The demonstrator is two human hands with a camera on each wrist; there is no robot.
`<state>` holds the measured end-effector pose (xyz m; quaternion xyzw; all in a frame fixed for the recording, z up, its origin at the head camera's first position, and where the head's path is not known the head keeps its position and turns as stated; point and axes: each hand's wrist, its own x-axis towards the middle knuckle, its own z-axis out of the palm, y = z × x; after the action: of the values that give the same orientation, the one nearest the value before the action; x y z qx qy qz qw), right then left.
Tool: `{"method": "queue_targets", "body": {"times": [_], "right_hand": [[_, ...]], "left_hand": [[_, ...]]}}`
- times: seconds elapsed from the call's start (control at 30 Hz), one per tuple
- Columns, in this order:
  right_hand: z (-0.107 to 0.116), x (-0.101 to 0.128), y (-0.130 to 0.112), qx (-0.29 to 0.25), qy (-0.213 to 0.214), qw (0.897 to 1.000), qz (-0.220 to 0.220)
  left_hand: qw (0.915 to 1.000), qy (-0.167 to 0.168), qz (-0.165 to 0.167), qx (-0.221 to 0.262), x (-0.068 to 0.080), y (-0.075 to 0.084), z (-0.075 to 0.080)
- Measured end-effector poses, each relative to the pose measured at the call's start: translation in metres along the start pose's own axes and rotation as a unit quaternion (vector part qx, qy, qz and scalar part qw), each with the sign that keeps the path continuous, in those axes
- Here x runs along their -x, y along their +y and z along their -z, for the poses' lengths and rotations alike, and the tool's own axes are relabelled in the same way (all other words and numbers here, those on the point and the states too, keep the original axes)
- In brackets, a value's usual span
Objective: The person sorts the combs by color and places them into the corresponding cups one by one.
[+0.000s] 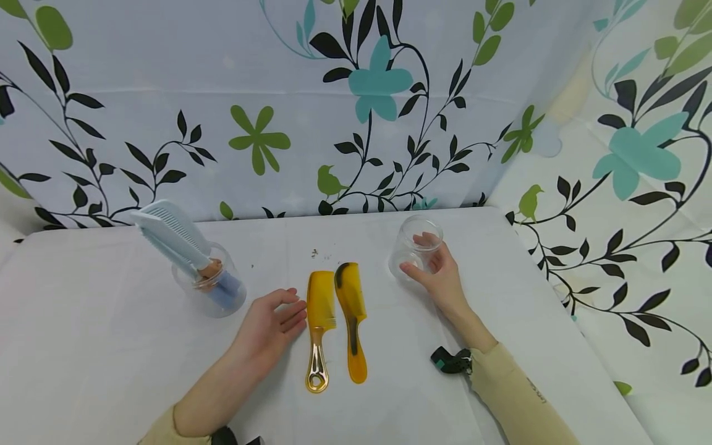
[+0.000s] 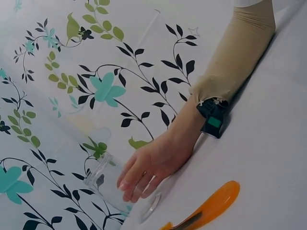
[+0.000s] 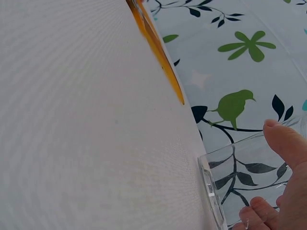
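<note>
In the head view my right hand [image 1: 442,278] grips a clear jar [image 1: 404,250], thumb on the near side and fingers behind it. The jar stands upright with nothing visible inside. The right wrist view shows the thumb and fingers around its wall [image 3: 240,165]. My left hand [image 1: 269,324] lies beside a yellow comb [image 1: 321,303], fingers loosely bent and holding nothing; whether the fingertips touch the comb I cannot tell. Just right of that comb lies a second yellow comb with dark streaks [image 1: 353,309]. Its orange handle [image 2: 218,203] appears in the left wrist view.
At the left, another clear jar [image 1: 236,284] holds a pale blue comb [image 1: 172,235] and something with a brown part [image 1: 210,270]. Small dark crumbs [image 1: 314,253] lie behind the yellow combs. A patterned cloth [image 1: 256,142] hangs behind the white table [image 1: 100,371].
</note>
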<state>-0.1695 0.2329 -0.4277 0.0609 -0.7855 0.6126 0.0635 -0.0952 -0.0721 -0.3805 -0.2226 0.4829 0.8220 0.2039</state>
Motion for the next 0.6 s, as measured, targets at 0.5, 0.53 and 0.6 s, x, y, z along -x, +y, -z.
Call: {"method": "queue_targets", "body": {"times": [0.5, 0.53, 0.6], "right_hand": [[-0.0009, 0.0016, -0.0021, 0.018, -0.011, 1.0, -0.009], [-0.0013, 0.0016, -0.0019, 0.022, -0.014, 1.0, -0.007], [-0.0021, 0.0016, -0.0025, 0.028, -0.019, 0.999, -0.007]], "left_hand": [[0.9994, -0.022, -0.01, -0.025, -0.0045, -0.0061, -0.0073], [0.999, -0.026, -0.013, -0.034, -0.0058, -0.0071, -0.0077], [0.9978, -0.034, -0.02, -0.054, -0.0084, -0.0091, -0.0085]]}}
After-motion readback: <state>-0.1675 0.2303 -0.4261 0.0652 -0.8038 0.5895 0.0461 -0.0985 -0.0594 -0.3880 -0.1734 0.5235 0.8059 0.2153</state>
